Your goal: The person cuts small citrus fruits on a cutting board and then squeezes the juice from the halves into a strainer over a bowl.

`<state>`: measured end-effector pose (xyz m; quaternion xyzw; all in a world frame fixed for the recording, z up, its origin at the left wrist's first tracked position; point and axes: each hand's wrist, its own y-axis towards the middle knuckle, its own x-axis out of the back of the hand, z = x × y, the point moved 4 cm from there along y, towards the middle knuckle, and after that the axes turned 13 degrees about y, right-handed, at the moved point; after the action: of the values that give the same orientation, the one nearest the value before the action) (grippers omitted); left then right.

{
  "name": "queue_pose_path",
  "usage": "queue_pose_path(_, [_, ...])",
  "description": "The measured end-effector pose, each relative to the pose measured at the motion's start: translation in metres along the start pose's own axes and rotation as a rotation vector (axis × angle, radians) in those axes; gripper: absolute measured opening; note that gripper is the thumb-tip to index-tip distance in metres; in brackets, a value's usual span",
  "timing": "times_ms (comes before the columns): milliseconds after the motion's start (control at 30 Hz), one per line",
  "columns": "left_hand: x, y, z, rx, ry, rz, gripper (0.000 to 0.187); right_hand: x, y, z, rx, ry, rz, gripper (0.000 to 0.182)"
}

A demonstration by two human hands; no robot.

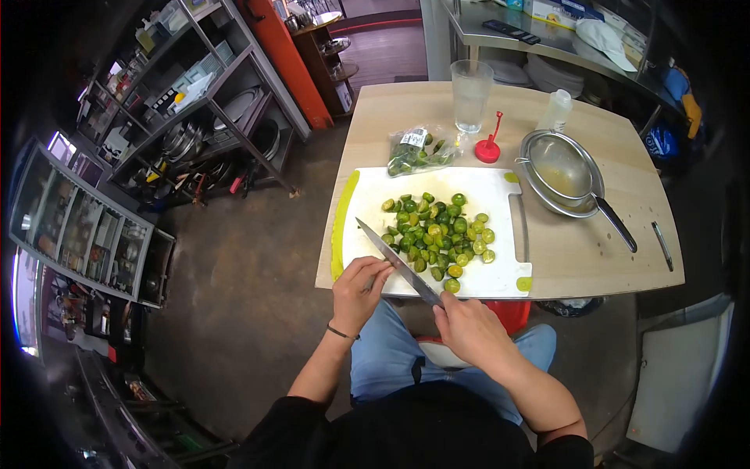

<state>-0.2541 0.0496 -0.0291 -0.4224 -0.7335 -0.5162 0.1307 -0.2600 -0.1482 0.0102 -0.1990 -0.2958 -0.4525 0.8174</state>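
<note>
My right hand [469,324] is wrapped round the handle of a kitchen knife [402,266], whose long blade slants up and left over the white cutting board [367,199]. Close against the blade, at the board's near left edge, my left hand [361,291] has its fingertips pinched together. Whatever those fingers hold, if anything, is hidden. A pile of small green citrus fruits [433,230], many cut open with yellow-green flesh, lies just beyond the blade. Some cut pieces [484,234] sit toward the pile's right side.
Behind the board lie a clear bag of green fruits [422,152] and a red cap with a spout [488,148]. A clear cup [470,98] and a bottle [556,111] stand farther back. At right, a strainer [562,164] rests on a metal bowl, near a pen [662,246].
</note>
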Motion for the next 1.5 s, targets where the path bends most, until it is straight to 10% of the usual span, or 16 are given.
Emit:
queue_pose_path(1100, [-0.006,0.008,0.005,0.065,0.075,-0.063,0.011,-0.009,0.046,-0.011,-0.060,0.034,0.173,0.025])
queue_pose_path(1300, [-0.011,0.024,-0.004,0.089,-0.031,0.100,0.012,0.073,0.013,-0.040,-0.091,0.195,-0.117,0.028])
queue_pose_path(1500, [-0.011,0.039,-0.011,0.001,0.005,0.074,0.013,0.120,-0.008,-0.084,-0.080,-0.303,-0.440,0.025])
